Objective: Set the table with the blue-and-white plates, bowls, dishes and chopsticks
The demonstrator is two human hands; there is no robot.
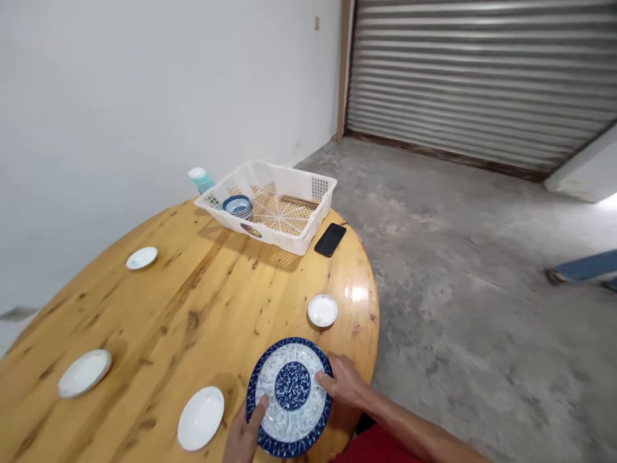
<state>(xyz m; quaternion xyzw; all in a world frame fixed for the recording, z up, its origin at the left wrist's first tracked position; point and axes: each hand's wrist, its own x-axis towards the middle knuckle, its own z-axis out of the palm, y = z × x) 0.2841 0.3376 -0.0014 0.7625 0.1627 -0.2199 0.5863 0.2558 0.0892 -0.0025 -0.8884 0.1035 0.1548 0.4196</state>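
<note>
A round blue-and-white patterned plate (292, 421) is held between my two hands over the near edge of the wooden table. My left hand (245, 427) grips its lower left rim, thumb on top. On the opposite side my right hand (343, 381) grips the rim, its thumb also lying over the upper face. The fingers under the plate are hidden, and I cannot tell whether more than one plate is stacked there. Just beyond it sits a small white bowl (322, 310). To the left of my left hand lies a white dish (201, 418).
At the table's far side a white plastic basket (308, 243) holds stacked blue-and-white bowls (238, 205) and chopsticks (299, 201). Beside it are a black phone (330, 240) and a turquoise container (201, 180). More white dishes (85, 373) lie leftward. A person's leg (585, 265) shows at right.
</note>
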